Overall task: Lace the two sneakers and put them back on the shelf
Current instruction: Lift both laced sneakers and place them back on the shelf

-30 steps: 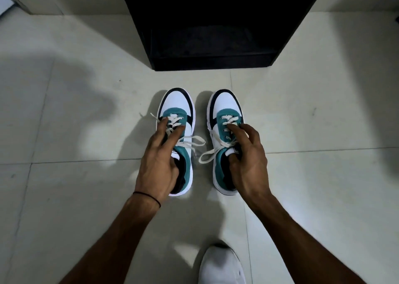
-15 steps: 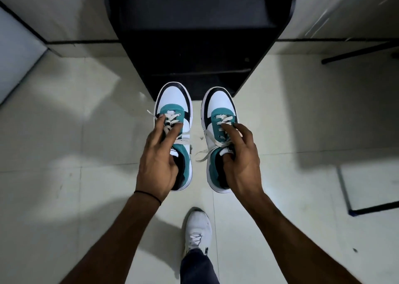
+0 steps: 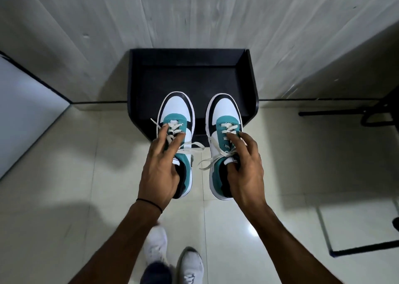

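Observation:
I hold two white, teal and black sneakers in the air, toes pointing away from me. My left hand (image 3: 160, 171) grips the left sneaker (image 3: 176, 111) by its tongue and collar. My right hand (image 3: 245, 169) grips the right sneaker (image 3: 225, 111) the same way. Both have white laces threaded through the eyelets, with loose ends hanging between the shoes. The black shelf (image 3: 190, 74) stands against the wall straight ahead, its top tray below the shoes' toes.
Pale floor tiles (image 3: 64, 197) lie all around. My own feet in white shoes (image 3: 190, 264) show at the bottom. A black metal frame (image 3: 336, 112) lies at the right by the wall, and a white panel (image 3: 26, 115) stands at the left.
Both sneakers have been lifted off the floor and carried up over the front of the shelf. I have stood up, so the shelf top and wall now show.

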